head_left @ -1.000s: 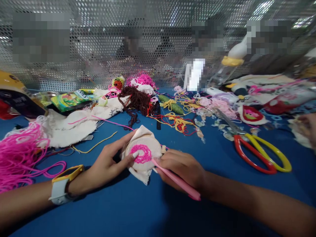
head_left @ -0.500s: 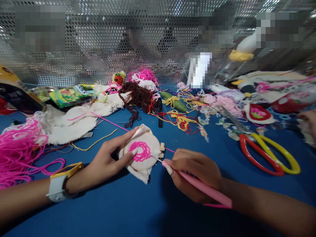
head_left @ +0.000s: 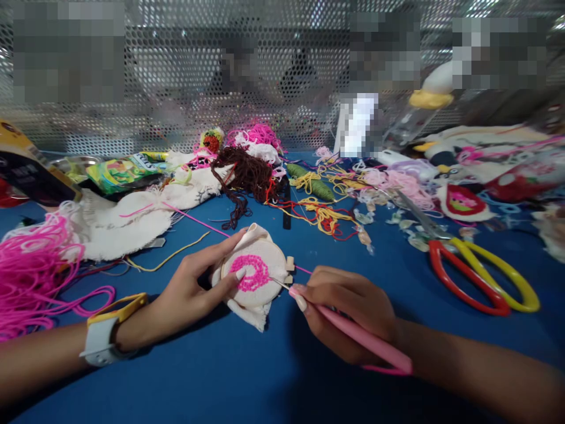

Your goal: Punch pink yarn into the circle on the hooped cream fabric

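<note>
My left hand (head_left: 203,274) grips a small round embroidery hoop (head_left: 276,259) from its left side, thumb on the front and fingers behind. White cloth (head_left: 251,315) is stretched in the hoop, with loose corners sticking out above and below. Rings of bright pink yarn stitches (head_left: 252,287) form a round shape on it. My right hand (head_left: 353,306) is closed around a pink punch needle (head_left: 353,333), held like a pen. Its metal tip meets the cloth at the right edge of the pink stitches. Pink yarn (head_left: 304,269) shows between the hoop and my right hand.
Red-and-yellow-handled scissors (head_left: 468,282) lie at right. A pink yarn heap (head_left: 33,277) and frayed white cloth (head_left: 119,229) are at left. Dark brown yarn (head_left: 245,171), a green snack packet (head_left: 128,171) and wrapped candies (head_left: 364,232) lie behind. A perforated metal panel (head_left: 176,70) stands at the back.
The hoop, both hands and the punch needle hold almost the same places. At the far right edge, what looks like part of another person's hand has gone out of view.
</note>
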A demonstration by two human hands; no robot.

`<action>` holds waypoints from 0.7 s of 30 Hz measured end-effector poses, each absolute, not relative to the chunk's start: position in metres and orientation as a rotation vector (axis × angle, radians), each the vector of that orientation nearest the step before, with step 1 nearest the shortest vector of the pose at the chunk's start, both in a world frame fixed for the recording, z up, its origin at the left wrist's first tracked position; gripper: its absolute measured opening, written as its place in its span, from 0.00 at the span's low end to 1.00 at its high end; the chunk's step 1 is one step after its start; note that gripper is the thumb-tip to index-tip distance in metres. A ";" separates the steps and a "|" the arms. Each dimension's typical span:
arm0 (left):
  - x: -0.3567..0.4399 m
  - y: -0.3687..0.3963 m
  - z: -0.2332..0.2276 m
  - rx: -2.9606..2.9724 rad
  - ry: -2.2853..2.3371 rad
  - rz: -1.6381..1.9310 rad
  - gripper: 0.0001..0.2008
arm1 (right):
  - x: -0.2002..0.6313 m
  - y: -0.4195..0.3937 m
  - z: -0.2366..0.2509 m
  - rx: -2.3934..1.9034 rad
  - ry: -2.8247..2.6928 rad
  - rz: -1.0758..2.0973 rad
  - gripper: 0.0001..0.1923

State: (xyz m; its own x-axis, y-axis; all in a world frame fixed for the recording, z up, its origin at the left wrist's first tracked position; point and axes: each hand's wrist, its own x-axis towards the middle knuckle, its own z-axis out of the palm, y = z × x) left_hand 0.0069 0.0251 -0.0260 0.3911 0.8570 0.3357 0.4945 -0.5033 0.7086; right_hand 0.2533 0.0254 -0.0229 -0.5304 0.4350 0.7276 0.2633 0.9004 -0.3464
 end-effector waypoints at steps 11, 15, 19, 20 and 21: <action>0.008 0.021 -0.024 2.277 1.103 0.931 0.26 | 0.258 0.034 -0.036 -0.501 -2.404 0.467 0.11; 0.009 0.021 -0.026 2.281 1.139 0.942 0.26 | 0.255 0.031 -0.030 -0.463 -2.300 0.345 0.09; 0.009 0.019 -0.026 2.281 1.152 0.930 0.26 | 0.254 0.025 -0.019 -0.498 -2.184 0.299 0.08; 0.009 0.019 -0.026 2.272 1.148 0.930 0.26 | 0.255 0.024 -0.017 -0.505 -2.178 0.299 0.08; 0.008 0.019 -0.026 2.262 1.144 0.929 0.26 | 0.255 0.024 -0.017 -0.514 -2.179 0.299 0.08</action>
State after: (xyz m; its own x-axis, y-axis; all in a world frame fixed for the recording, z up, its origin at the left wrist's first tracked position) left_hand 0.0083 0.0192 -0.0257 0.4324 0.8232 0.3680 0.5287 -0.5621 0.6360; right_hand 0.2549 0.0237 -0.0169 -0.5500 0.4611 0.6963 0.2565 0.8867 -0.3846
